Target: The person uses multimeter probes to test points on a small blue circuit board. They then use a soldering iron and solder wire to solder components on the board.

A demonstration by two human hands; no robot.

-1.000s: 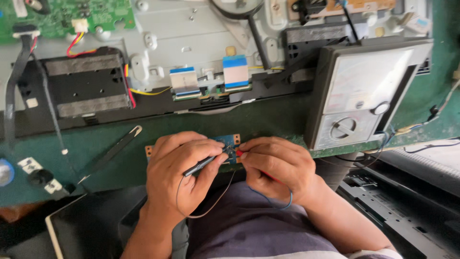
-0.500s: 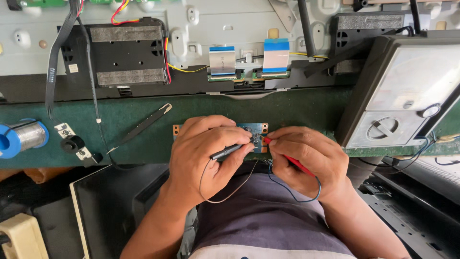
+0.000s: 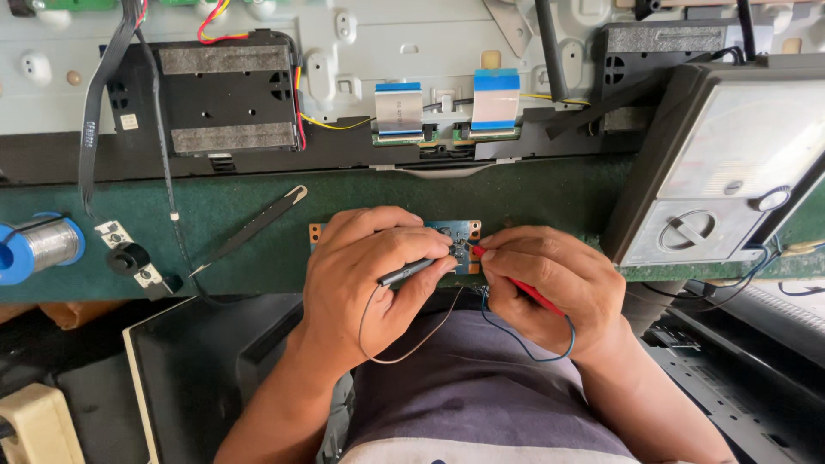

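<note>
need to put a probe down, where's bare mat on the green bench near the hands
Bare green mat lies above the small circuit board, below the open chassis, and between the tweezers and left hand. It is crowded by the solder spool at left and the analog meter beside the right hand.

Green bench [image 3: 533,193] carries tweezers [image 3: 249,230], solder spool [image 3: 39,247], small circuit board [image 3: 460,232]

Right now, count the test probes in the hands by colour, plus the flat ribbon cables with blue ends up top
Black probe, left hand: 1
Red probe, right hand: 1
Blue-ended ribbon cables: 2
Total: 4
</note>
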